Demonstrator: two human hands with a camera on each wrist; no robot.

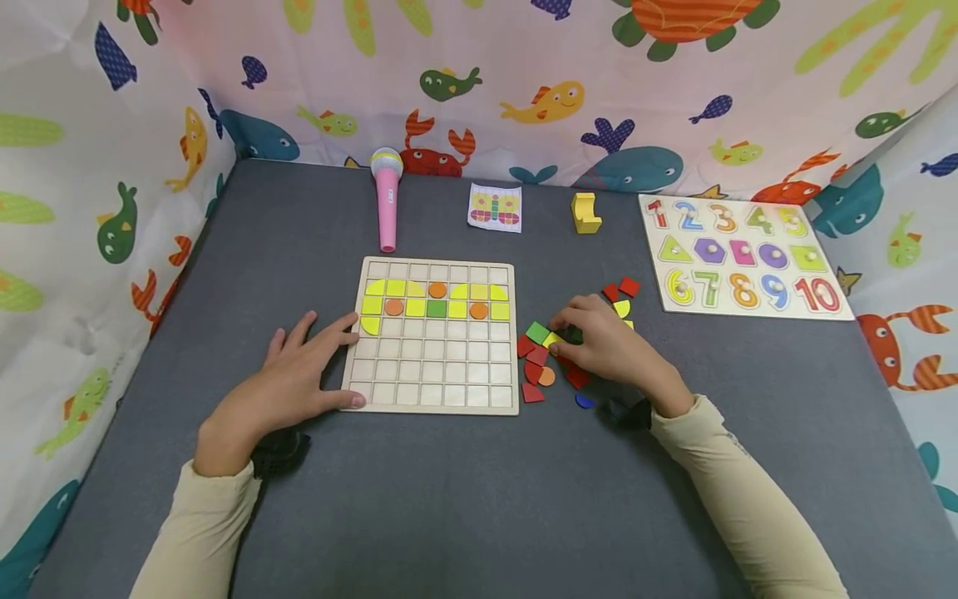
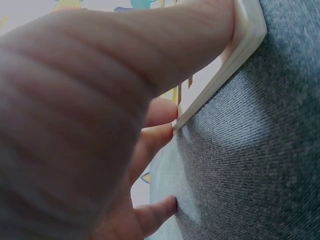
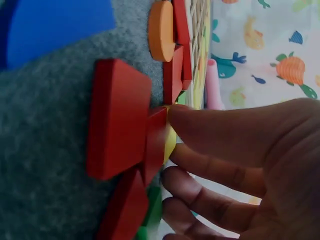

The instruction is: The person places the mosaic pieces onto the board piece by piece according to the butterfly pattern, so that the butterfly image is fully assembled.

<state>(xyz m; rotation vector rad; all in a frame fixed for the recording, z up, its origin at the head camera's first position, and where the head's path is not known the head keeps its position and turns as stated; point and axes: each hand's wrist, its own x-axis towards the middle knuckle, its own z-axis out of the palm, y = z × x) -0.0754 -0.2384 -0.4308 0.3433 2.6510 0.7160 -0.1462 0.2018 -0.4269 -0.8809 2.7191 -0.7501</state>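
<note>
Head — right hand, narrow grip on yellow piece — edge leftward, long axis unclear

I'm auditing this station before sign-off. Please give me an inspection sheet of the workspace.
Surface: dark grey tabletop
Job's things: grid board, partly filled; loose tiles beside its right edge; picture card beyond it
Clutter: pink microphone, yellow block, number board
Hands: left hand, fingers spread, touches the grid board's left edge; right hand at a yellow tile, pinch unclear
Cables: nothing seen
Surroundings: fabric walls printed with sea animals

The puzzle board reads 1 to 10.
</note>
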